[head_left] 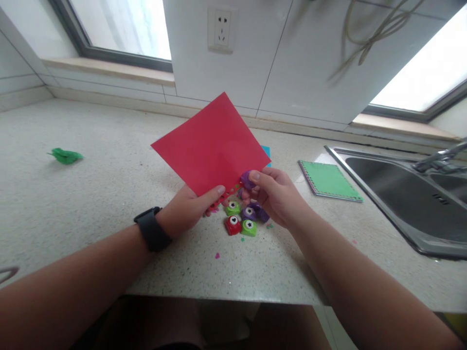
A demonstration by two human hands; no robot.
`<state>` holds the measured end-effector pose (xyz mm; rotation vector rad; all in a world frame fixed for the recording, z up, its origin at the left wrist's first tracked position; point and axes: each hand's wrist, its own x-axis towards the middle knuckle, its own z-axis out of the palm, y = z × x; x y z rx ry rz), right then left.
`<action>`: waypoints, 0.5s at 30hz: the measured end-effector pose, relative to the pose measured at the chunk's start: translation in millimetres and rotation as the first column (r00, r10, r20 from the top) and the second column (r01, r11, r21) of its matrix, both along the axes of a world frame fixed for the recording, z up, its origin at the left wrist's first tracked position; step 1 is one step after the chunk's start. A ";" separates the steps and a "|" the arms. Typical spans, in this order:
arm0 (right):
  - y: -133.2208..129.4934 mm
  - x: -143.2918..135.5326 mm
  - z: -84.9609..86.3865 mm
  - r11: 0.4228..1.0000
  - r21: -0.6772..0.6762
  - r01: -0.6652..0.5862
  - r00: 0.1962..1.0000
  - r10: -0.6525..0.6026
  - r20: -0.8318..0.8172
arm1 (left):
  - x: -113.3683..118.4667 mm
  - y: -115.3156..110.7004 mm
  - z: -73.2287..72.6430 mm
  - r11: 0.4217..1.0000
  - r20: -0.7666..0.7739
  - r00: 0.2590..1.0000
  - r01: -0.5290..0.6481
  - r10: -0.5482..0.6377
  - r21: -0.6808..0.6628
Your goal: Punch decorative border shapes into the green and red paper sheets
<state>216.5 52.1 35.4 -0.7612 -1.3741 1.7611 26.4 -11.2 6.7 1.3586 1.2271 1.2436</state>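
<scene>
A sheet of red paper (215, 146) is held up over the counter, with small punched holes along its lower edge. My left hand (191, 206) pinches its lower left edge, thumb on top. In my right hand (272, 194) is a purple craft punch (247, 180), set at the paper's lower right edge with the thumb on it. Just below the hands lie a green punch (232, 208), a purple punch (248, 213), a red punch (233, 225) and another green punch (249, 227). A further dark purple punch is partly hidden by my right hand.
On the speckled counter (109, 146) lie a crumpled green piece (65, 155) at the left and a stack of green paper (331, 180) at the right. Beyond it is a steel sink (412, 199) with a faucet (443, 158). A pink heart cutout (217, 255) is near the front edge.
</scene>
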 end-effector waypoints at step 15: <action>21.9 35.5 6.8 0.830 0.555 0.057 0.799 -0.371 0.473 | -9.1 9.3 -3.9 0.987 0.505 0.861 0.125 -0.058 -0.100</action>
